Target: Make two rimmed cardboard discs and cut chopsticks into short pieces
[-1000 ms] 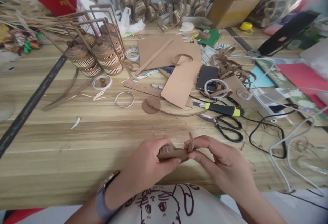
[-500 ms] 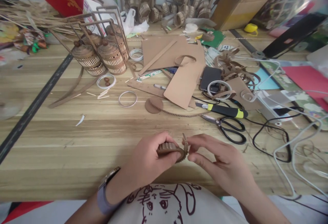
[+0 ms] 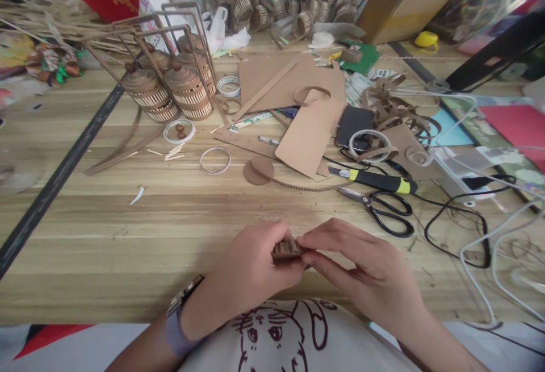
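My left hand [image 3: 255, 255] is closed round a small brown cardboard piece with a ridged edge [image 3: 286, 249], low over the front of the table. Thumb and fingers of my right hand [image 3: 357, 258] pinch the right end of the same piece, and its far side is hidden by the fingers. Beyond my hands lie a brown cardboard disc [image 3: 258, 171] and a thin ridged strip [image 3: 298, 188] that runs right from it. Black-handled scissors [image 3: 389, 213] and a black and yellow cutter [image 3: 378, 181] rest to the right.
Lidded, slatted containers with tall handles [image 3: 187, 91] stand at the back left. Cardboard sheets [image 3: 313, 133] lie mid-table. At the right are curled strips [image 3: 389, 111], a phone [image 3: 353, 128] and cables [image 3: 468, 247]. A tape ring [image 3: 179, 132] holds brown beads.
The fingers of my right hand have moved in against the piece, and the raised strip end is now down between them. The view has shifted slightly.
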Demonstrator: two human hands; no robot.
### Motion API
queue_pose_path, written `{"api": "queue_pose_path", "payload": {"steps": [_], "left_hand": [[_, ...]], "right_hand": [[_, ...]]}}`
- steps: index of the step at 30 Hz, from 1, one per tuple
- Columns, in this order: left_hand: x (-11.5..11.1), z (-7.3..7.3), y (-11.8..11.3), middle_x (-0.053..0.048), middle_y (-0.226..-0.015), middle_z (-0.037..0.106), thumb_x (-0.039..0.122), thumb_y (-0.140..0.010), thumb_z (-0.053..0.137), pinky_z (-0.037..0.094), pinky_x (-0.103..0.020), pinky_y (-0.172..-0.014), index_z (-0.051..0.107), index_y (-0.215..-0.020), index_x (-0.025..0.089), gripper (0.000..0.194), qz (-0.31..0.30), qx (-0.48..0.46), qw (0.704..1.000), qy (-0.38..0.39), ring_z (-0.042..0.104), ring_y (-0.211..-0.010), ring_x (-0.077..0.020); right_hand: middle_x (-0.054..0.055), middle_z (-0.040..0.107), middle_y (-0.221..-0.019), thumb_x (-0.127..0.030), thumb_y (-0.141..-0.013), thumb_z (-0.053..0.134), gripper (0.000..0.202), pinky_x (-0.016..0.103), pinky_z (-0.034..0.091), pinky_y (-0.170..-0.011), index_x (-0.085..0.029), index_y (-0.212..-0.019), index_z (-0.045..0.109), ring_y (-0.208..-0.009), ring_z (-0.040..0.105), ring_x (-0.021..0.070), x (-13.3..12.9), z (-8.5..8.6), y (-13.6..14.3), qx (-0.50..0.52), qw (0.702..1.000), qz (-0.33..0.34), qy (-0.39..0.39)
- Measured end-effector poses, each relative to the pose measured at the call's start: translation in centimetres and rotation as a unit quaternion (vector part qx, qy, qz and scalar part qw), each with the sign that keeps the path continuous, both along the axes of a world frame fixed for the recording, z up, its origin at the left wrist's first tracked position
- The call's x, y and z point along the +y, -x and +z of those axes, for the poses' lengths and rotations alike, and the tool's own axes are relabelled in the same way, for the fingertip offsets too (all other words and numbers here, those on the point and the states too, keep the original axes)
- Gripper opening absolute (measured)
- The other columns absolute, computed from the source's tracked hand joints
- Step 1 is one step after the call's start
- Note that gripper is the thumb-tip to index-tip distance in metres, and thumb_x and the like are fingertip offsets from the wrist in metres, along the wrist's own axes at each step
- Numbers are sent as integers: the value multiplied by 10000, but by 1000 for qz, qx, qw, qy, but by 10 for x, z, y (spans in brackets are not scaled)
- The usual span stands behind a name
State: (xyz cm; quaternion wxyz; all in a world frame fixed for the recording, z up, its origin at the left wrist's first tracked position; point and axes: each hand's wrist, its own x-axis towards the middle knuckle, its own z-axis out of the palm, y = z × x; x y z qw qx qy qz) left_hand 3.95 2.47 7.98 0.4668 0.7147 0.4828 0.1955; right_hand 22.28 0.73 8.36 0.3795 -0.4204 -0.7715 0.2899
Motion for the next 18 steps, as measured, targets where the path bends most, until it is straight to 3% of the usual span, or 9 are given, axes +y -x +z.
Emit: {"api": "queue_pose_path", "payload": {"steps": [12, 18], "left_hand": [[2, 5, 0, 83, -563, 463, 195, -721, 623, 322, -225, -558, 504, -653, 206, 138, -21, -2, 999, 26, 408, -535, -95], [3, 6, 0, 75, -548, 445, 197, -709, 628, 293, -236, -540, 486, -623, 208, 166, -15, 6, 999, 45, 430, -560, -110]], "right_hand": [[6, 719, -779, -38, -857, 595, 251, 237, 582, -621, -256, -951, 678, -737, 695, 151, -2, 3, 1, 4, 1000, 19, 1], [23, 720, -820, -44, -878, 544, 297, 264, 576, -627, -268, -1023, 675, -769, 689, 168, -1, 8, 1, -19, 999, 49, -2]]}}
